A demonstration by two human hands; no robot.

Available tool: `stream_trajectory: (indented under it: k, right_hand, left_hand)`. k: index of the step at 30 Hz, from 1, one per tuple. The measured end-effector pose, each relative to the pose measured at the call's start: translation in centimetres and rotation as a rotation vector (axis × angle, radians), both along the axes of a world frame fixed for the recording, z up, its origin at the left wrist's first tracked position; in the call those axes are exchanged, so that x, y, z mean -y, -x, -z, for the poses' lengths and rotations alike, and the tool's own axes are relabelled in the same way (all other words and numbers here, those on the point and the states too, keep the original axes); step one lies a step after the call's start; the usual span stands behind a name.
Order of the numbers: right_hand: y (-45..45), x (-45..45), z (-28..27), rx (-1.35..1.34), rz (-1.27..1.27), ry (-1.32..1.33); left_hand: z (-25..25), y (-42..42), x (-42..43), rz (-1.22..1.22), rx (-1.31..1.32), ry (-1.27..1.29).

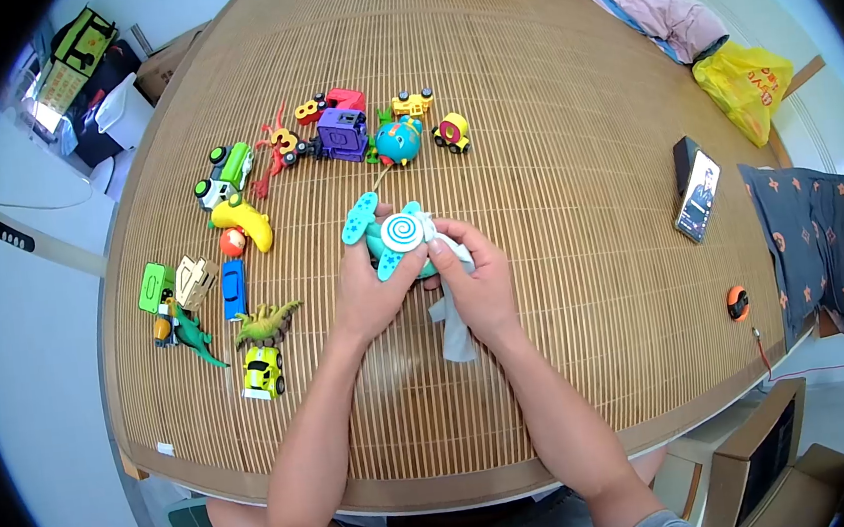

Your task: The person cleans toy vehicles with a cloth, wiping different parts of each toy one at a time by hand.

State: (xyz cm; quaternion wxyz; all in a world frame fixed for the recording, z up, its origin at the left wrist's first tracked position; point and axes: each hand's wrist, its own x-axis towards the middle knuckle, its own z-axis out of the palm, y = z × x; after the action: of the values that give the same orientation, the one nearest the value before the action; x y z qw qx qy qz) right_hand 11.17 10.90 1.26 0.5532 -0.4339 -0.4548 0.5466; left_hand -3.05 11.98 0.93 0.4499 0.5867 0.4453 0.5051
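Observation:
A teal toy with a white spiral disc [402,232] and star-dotted flaps is held above the bamboo mat [581,250]. My left hand [371,283] is closed round its left and lower side. At its right side, my right hand [476,279] pinches a white wipe [456,333] against the toy, and part of the wipe hangs below the fingers. Just beyond the hands lies a round blue toy [398,142]. The yellow banana toy [242,222] rests to the left, beside a small red ball [232,242].
Several toy vehicles and figures, among them a purple toy [342,134], a blue car [234,290] and a dinosaur [267,324], lie left and beyond. At the right are a phone [698,196], an orange-black device [738,303], a yellow bag [746,90] and a dark cushion [812,244].

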Motion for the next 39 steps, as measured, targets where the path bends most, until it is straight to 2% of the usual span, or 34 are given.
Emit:
stream_trajectory:
  k: [2, 4, 6, 8, 9, 13, 18, 21, 27, 32, 34, 39]
  right_hand:
    - [-0.5, 0.0, 0.1, 0.008, -0.069, 0.025]
    - [-0.5, 0.1, -0.1, 0.126, -0.140, -0.071]
    - [-0.6, 0.2, -0.3, 0.091, -0.221, -0.067]
    - [-0.5, 0.1, 0.3, 0.190, -0.239, -0.276]
    - [-0.6, 0.2, -0.1, 0.121, -0.324, -0.195]
    - [-0.6, 0.2, -0.6, 0.129, -0.343, -0.212]
    - [-0.8, -0.1, 0.2, 0.309, -0.349, -0.337]
    - [-0.8, 0.0, -0.1, 0.396, -0.319, -0.389]
    - [-0.7, -0.1, -0.2, 0.379, -0.235, -0.380]
    - [-0.6, -0.3, 0.0, 0.340, -0.149, -0.362]
    - [-0.7, -0.3, 0.6, 0.316, -0.093, -0.334]
    - [-0.5, -0.4, 1.0, 0.029, -0.023, -0.235]
  left_hand:
    - [1.0, -0.3, -0.2, -0.148, 0.035, -0.072]
    - [1.1, -0.3, -0.4, -0.154, 0.060, -0.063]
    - [0.8, -0.2, -0.4, -0.160, 0.083, -0.052]
    - [-0.2, -0.2, 0.0, -0.110, 0.161, 0.047]
    - [-0.6, -0.4, 0.1, -0.096, 0.208, 0.075]
    - [-0.2, -0.2, -0.1, -0.112, 0.216, 0.056]
    - [0.1, 0.0, -0.3, -0.062, 0.066, -0.059]
    - [-0.3, 0.1, -0.3, -0.031, 0.147, 0.035]
    - [0.3, 0.3, -0.5, -0.045, 0.222, 0.071]
    - [0.0, 0.6, -0.3, -0.051, 0.179, 0.082]
    - [-0.3, 0.7, -0.1, 0.028, 0.123, 0.061]
    - [0.1, 0.8, -0.2, 0.107, 0.074, 0.079]
